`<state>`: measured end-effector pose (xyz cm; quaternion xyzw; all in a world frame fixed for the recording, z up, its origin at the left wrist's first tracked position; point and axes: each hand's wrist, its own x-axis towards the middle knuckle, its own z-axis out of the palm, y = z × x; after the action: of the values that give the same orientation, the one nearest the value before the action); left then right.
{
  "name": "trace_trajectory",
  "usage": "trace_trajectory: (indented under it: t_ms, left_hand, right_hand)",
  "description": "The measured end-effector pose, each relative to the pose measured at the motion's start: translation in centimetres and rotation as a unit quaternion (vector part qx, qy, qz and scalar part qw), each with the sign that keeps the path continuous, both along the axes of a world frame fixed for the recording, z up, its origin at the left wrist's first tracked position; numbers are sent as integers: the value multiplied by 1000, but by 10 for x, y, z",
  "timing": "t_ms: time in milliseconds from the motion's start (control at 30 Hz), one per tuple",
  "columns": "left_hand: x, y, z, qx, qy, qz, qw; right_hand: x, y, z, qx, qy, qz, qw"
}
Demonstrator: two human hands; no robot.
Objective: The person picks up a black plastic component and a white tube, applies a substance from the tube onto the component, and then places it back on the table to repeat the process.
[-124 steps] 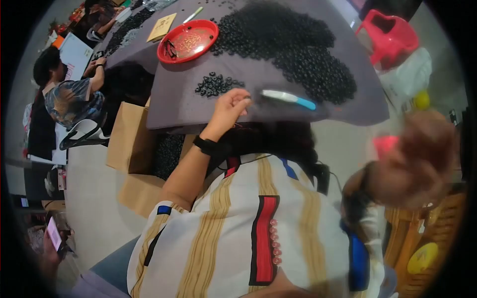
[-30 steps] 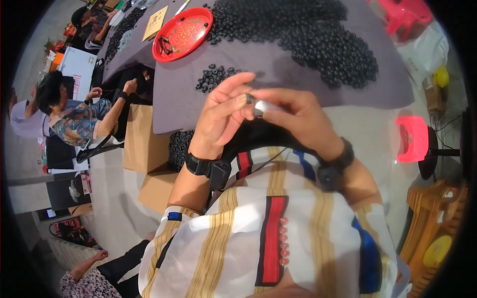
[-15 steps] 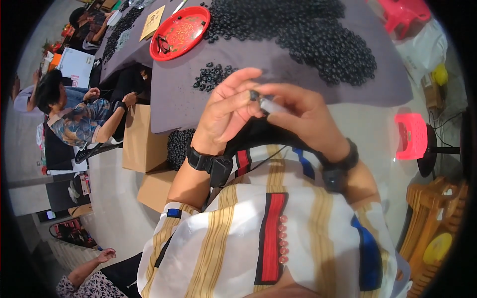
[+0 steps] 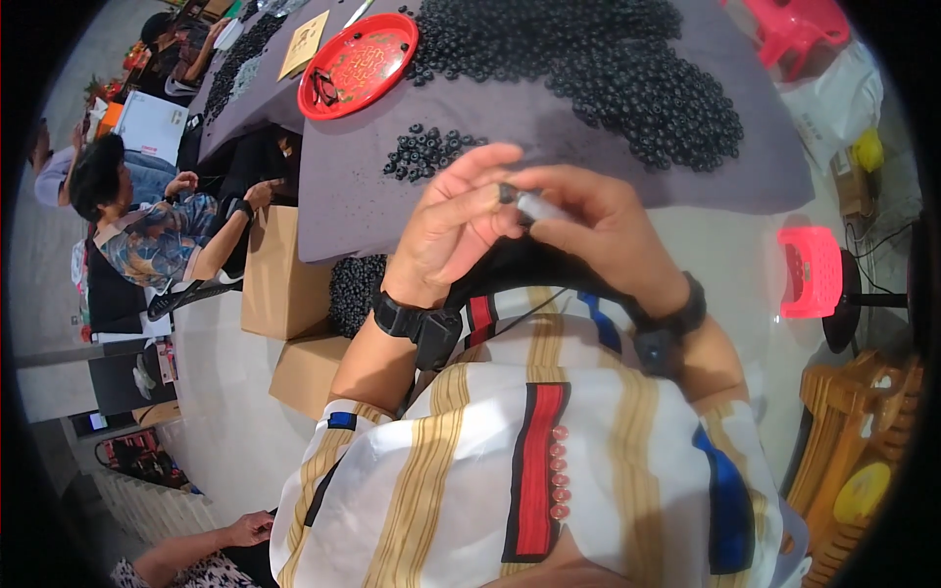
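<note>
In front of my chest, over the near edge of the grey-clothed table [image 4: 343,196], both hands meet. My left hand [image 4: 438,230] pinches a small dark bead [image 4: 507,193] between thumb and forefinger, its other fingers loosely curled. Closed around a slim whitish tool [image 4: 539,208], my right hand [image 4: 616,233] brings the tool's tip against the bead. Motion blur hides what kind of tool it is. Just beyond my left hand lies a small cluster of black beads [image 4: 423,154]. A large heap of similar beads [image 4: 642,103] spreads over the far part of the table.
A red oval tray [image 4: 308,98] holding dark-framed glasses sits at the far left. Open cardboard boxes [image 4: 277,284] stand left of my knees beside more beads [image 4: 355,294]. Pink stools [image 4: 812,271] are at right. Another person [image 4: 147,230] sits at left; another person's forearm [image 4: 211,544] shows lower left.
The bead and tool shift slightly to the right between my fingers, and the tool stays against the bead. At lower left, the other person's hand has moved down and right.
</note>
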<state>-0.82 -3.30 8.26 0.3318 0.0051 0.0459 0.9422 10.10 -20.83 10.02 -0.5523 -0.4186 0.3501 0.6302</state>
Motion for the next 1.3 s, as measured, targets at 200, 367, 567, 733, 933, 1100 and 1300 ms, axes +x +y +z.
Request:
trace_trajectory:
  t_ms: [200, 367, 567, 733, 933, 1100, 1300]
  left_hand:
    - [1, -3, -4, -21, 5, -7, 1000]
    - [1, -4, -9, -31, 16, -8, 999]
    - [-5, -1, -13, -15, 24, -17, 999]
    - [-5, 2, -14, -18, 21, -12, 1000]
    - [-6, -1, -16, -18, 10, -25, 999]
    - [-6, 1, -18, -11, 18, -22, 1000]
    - [-6, 2, -13, 102, 60, 15, 993]
  right_hand:
    - [-5, -3, -2, -7, 7, -7, 1000]
    - [-2, -4, -5, -34, 19, -4, 999]
    - [-3, -1, -8, -22, 40, 1, 999]
    - [-7, 3, -7, -7, 69, 3, 998]
    - [-5, -1, -11, -24, 50, 4, 998]
    - [-4, 0, -13, -42, 55, 6, 998]
    - [-2, 2, -20, -53, 79, -27, 995]
